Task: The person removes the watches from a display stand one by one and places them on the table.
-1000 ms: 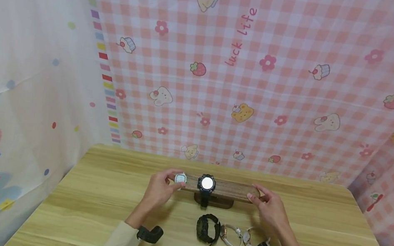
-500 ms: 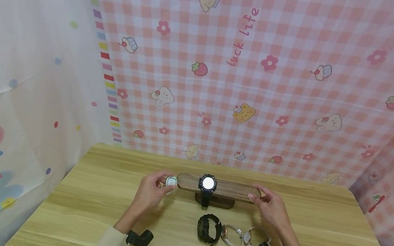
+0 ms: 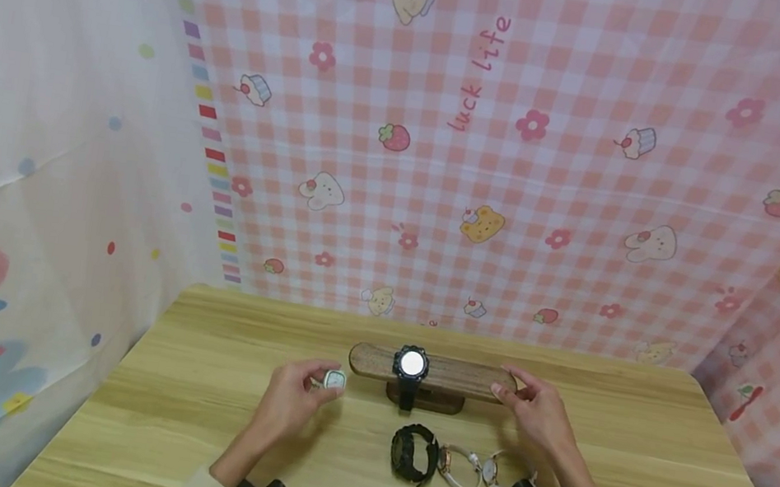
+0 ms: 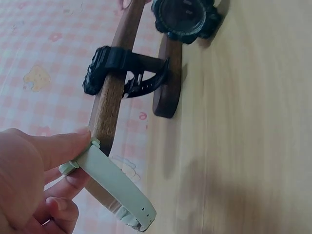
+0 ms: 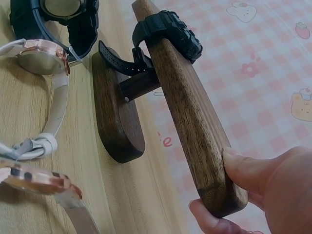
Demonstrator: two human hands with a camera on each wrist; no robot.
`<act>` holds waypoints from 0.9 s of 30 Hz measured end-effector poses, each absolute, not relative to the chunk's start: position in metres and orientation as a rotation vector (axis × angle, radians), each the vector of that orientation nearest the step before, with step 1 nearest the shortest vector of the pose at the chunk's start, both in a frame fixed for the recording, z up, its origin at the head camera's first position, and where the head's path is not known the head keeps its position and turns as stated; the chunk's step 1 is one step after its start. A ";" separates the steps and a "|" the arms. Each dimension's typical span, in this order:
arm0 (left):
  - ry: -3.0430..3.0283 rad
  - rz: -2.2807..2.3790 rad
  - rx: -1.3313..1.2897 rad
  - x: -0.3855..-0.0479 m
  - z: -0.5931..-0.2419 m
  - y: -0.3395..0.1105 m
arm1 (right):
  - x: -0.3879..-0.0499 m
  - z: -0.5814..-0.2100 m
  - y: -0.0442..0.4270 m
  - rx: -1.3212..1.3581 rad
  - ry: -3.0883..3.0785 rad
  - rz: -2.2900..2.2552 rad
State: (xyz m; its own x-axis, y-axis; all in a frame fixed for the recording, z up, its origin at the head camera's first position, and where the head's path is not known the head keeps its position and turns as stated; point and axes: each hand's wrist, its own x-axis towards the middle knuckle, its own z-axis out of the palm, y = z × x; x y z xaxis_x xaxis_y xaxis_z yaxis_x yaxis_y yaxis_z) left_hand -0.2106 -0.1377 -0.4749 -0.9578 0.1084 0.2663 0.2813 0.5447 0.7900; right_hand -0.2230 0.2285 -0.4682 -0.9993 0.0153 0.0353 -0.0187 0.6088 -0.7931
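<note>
My left hand [image 3: 289, 397] pinches a pale mint-green wristwatch [image 3: 335, 381] by its case, just off the left end of a dark wooden watch stand [image 3: 464, 377]. In the left wrist view the fastened mint strap [image 4: 117, 183] hangs in a loop below the fingers. With thumb and fingers, my right hand [image 3: 541, 415] grips the right end of the stand's bar [image 5: 195, 126]. A chunky black watch [image 3: 411, 363] is strapped around the bar, left of its middle.
On the table [image 3: 208, 368], in front of the stand, lie a black watch [image 3: 413, 453] and two white-strapped watches with rose-gold cases, one [image 3: 459, 468] beside it and the other [image 3: 496, 471] partly behind my right wrist. A checked pink cloth [image 3: 483, 165] hangs behind.
The mint watch has come off the left end of the bar in my left hand, moving left and then toward me. My right hand keeps its place on the stand.
</note>
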 end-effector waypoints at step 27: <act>-2.719 -1.212 -0.511 -0.177 -0.493 -0.096 | -0.224 -0.469 0.230 -0.002 -2.788 1.377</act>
